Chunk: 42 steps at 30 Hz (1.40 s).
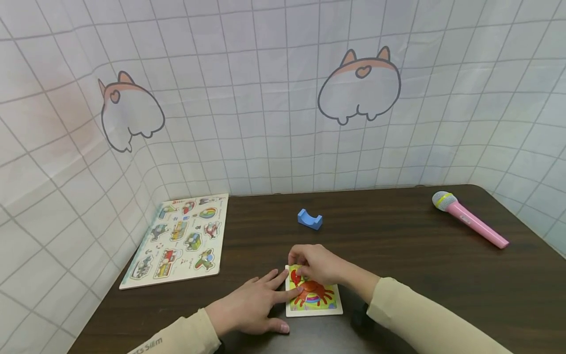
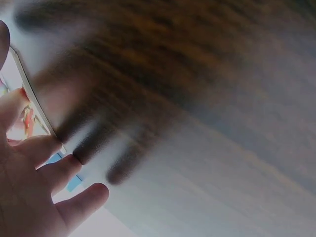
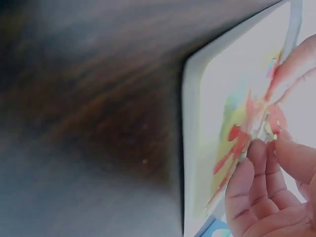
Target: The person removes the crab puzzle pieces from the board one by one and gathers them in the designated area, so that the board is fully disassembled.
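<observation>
Currently, crab puzzle (image 1: 315,299) at three o'clock from my left hand (image 1: 254,305), fingers spread, right hand (image 1: 319,265) pinching red-claw piece (image 1: 295,277) at puzzle's eleven o'clock

1. Your left hand (image 2: 32,192) enters from the lower left, its fingers spread apart.
2. Your fingers lie at the edge of a pale board (image 2: 13,74) bearing red markings (image 2: 28,121); exact contact is hard to tell.
3. A light blue patch (image 2: 74,183) shows between two of your fingers.
4. Dark, blurred finger-shaped patches (image 2: 89,143) cross the streaked brown-grey tabletop (image 2: 222,168).
</observation>
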Tool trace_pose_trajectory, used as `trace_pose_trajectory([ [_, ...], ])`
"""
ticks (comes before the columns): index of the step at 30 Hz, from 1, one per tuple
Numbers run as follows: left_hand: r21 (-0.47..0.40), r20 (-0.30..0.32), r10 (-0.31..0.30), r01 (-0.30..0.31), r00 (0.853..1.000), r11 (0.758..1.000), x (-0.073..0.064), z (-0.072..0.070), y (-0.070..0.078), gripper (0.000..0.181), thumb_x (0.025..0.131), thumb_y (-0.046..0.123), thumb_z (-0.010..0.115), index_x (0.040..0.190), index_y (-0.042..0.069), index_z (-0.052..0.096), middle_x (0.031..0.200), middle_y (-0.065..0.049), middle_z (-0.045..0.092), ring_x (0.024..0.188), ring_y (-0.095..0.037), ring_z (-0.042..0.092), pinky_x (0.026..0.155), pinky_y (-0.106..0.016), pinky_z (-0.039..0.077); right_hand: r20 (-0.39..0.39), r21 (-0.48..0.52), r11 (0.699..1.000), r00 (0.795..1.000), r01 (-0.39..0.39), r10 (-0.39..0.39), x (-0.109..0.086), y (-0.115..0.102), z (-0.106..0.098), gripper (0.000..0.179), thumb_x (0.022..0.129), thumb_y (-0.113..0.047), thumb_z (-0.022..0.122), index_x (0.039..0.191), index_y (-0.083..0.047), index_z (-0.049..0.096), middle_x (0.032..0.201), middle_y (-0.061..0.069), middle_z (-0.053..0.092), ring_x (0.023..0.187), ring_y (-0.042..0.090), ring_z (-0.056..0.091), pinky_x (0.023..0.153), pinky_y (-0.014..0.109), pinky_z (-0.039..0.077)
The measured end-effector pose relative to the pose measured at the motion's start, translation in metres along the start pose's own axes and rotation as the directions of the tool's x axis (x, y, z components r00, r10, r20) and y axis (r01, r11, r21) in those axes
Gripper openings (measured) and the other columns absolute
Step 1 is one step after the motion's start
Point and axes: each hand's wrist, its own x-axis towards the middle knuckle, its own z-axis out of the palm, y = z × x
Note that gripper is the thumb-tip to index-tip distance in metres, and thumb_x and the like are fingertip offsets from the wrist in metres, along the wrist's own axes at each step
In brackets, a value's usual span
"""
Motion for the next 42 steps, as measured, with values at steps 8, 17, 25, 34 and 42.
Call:
trace_pose_trajectory([
  [8, 0.005, -0.010, -0.005, 0.005, 1.000, 1.000, 0.001, 0.001, 0.000, 0.072, 0.090, 0.062, 0.067, 0.155, 0.047, 0.039, 0.169, -0.008, 0.029, 0.155, -0.036, 0.030, 0.114, -0.062, 0.038, -0.080, -0.025, 0.999, 0.996, 0.024, -0.026, -0.015, 0.015, -0.027, 0.006, 0.097, -0.006, 0.068, 0.101, -0.011, 0.066, 0.085, -0.001, 0.063, 0.077, 0.014, 0.056, 0.069, 0.027, 0.050],
  [17, 0.017, -0.029, -0.005, 0.005, 1.000, 1.000, -0.001, 0.002, 0.001, 0.074, 0.089, 0.062, 0.068, 0.155, 0.047, 0.038, 0.169, -0.006, 0.030, 0.155, -0.035, 0.030, 0.113, -0.061, 0.039, -0.131, -0.037, 0.995, 0.987, -0.097, 0.091, -0.051, 0.069, -0.069, 0.005, 0.095, -0.010, 0.072, 0.099, -0.007, 0.071, 0.084, -0.001, 0.068, 0.075, 0.013, 0.059, 0.069, 0.030, 0.052],
  [25, 0.011, -0.038, 0.005, -0.005, 0.999, 1.000, -0.002, 0.003, 0.001, 0.074, 0.089, 0.061, 0.069, 0.155, 0.045, 0.039, 0.169, -0.008, 0.030, 0.155, -0.035, 0.030, 0.113, -0.061, 0.039, -0.061, -0.018, 0.995, 0.994, -0.097, 0.096, -0.068, 0.087, -0.074, 0.004, 0.094, -0.011, 0.072, 0.095, -0.008, 0.071, 0.080, -0.003, 0.067, 0.071, 0.013, 0.055, 0.063, 0.027, 0.048],
  [34, -0.027, -0.036, 0.027, -0.028, 0.999, 0.999, -0.002, 0.005, -0.003, 0.072, 0.091, 0.058, 0.068, 0.156, 0.046, 0.038, 0.169, -0.010, 0.029, 0.154, -0.038, 0.030, 0.110, -0.066, 0.039, -0.062, -0.046, 0.991, 0.991, -0.122, 0.119, -0.070, 0.087, -0.071, 0.006, 0.094, -0.008, 0.071, 0.099, -0.006, 0.072, 0.084, -0.002, 0.068, 0.070, 0.012, 0.056, 0.062, 0.027, 0.049],
  [42, -0.021, -0.032, 0.011, -0.012, 0.999, 1.000, 0.000, 0.003, -0.001, 0.073, 0.089, 0.057, 0.070, 0.155, 0.045, 0.041, 0.169, -0.008, 0.029, 0.154, -0.037, 0.030, 0.111, -0.065, 0.039, -0.070, -0.103, 0.983, 0.987, -0.155, 0.148, -0.078, 0.087, -0.073, 0.018, 0.089, -0.012, 0.078, 0.105, -0.006, 0.073, 0.094, -0.002, 0.071, 0.080, 0.013, 0.059, 0.071, 0.030, 0.051],
])
